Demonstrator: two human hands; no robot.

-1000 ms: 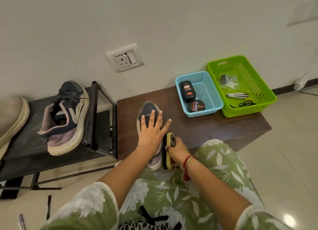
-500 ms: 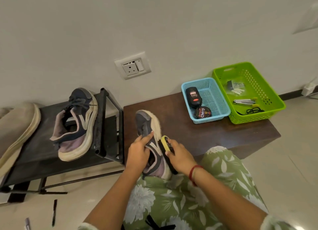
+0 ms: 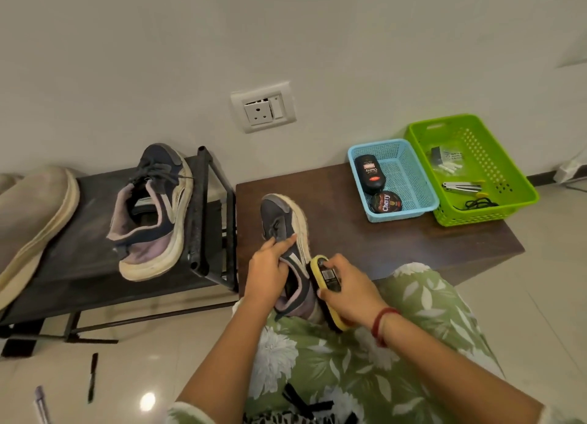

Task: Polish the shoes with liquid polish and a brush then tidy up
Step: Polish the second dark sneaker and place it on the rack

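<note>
Shoe (image 3: 279, 215) in left hand (image 3: 269, 272), brush (image 3: 328, 279) half hidden under gripping right hand (image 3: 353, 296)

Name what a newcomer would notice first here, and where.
At centre, the left hand grips a dark sneaker, toe on the brown table, while the right hand holds a yellow brush against its side. Far right sits a bright green basket beside a blue basket.
</note>
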